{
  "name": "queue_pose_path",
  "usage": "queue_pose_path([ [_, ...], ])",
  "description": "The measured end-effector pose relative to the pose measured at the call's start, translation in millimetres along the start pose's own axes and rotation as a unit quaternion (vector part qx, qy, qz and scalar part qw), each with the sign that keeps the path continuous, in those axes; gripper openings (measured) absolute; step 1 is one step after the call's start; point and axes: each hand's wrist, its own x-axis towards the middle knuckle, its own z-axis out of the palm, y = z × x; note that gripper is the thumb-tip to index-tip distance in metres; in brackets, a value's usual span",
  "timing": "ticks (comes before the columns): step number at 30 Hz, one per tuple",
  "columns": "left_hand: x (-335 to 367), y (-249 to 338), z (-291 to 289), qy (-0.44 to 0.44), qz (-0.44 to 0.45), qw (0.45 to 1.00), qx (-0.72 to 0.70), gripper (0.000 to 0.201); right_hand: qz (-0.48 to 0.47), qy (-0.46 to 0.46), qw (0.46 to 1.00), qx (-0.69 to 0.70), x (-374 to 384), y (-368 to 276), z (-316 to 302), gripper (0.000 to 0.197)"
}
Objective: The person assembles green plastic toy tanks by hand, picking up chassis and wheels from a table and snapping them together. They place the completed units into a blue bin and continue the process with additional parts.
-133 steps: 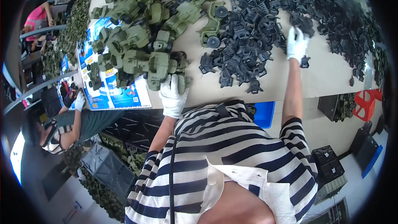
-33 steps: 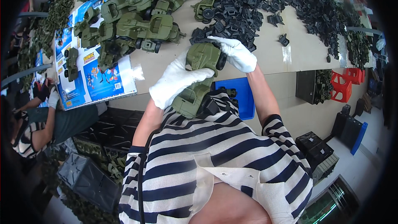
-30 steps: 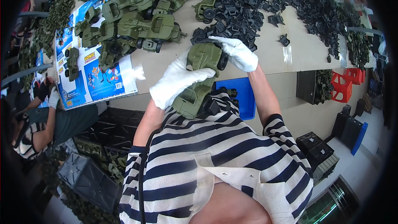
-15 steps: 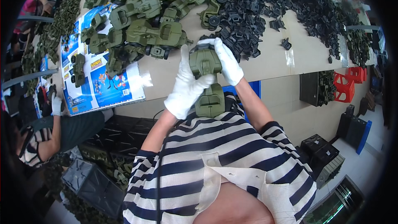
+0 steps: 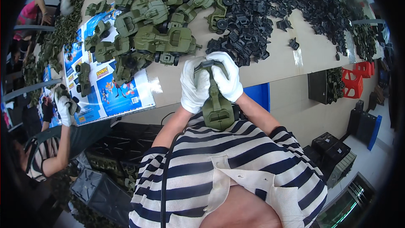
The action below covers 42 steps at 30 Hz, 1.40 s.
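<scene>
Both my white-gloved hands are wrapped around the far end of an olive-green toy vehicle (image 5: 217, 114), held just in front of my striped shirt. My left hand (image 5: 194, 86) grips its left side with the thumb pressed on top. From the right, my right hand (image 5: 227, 77) closes over the same end, its thumb also on top. A dark strip-shaped part (image 5: 206, 64) shows between my fingers at that far end; the gloves cover the rest of it. The vehicle's near end points toward my chest.
Beyond my hands lie a heap of green toy vehicles (image 5: 162, 40) and a spread of small black plastic parts (image 5: 244, 38). A blue-and-white printed sheet (image 5: 141, 95) covers the table's left. A co-worker's gloved hand (image 5: 64, 109) holds a toy vehicle at left. Red stools (image 5: 353, 85) stand right.
My hands have come closer together, and both thumbs now press on the vehicle's far end. My left hand has moved up from the vehicle's middle. The co-worker's hand has risen, holding a toy vehicle.
</scene>
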Motion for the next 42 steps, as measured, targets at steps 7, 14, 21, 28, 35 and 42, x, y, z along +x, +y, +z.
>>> queue_pose_path([
  [7,7.2,-9.1,10.3,-0.109,-0.078,0.99,0.032,0.034,0.061,0.096,0.992,-0.047,-16.6,24.1,-1.7,0.017],
  [14,49.9,-35.9,-52.5,0.046,0.219,0.868,0.442,0.053,0.156,0.277,0.924,-0.212,-71.8,65.8,-137.0,0.019],
  [21,119.7,-84.9,-88.2,0.201,-0.252,0.861,0.393,0.101,0.233,0.219,0.868,-0.38,-128.6,103.5,-193.6,0.026],
  [28,115.2,-79.8,-80.9,0.221,-0.141,0.91,0.321,0.075,0.269,0.167,0.867,-0.385,-57.0,110.9,-152.1,0.042],
  [35,68.2,17.4,-48.6,-0.068,0.106,0.96,0.249,0.07,0.333,0.038,0.829,-0.447,-42.6,145.3,-163.9,0.051],
  [42,9.0,-89.0,-0.1,-0.251,0.104,0.93,0.247,0.086,0.33,0.161,0.864,-0.345,-44.1,111.0,-174.7,0.041],
])
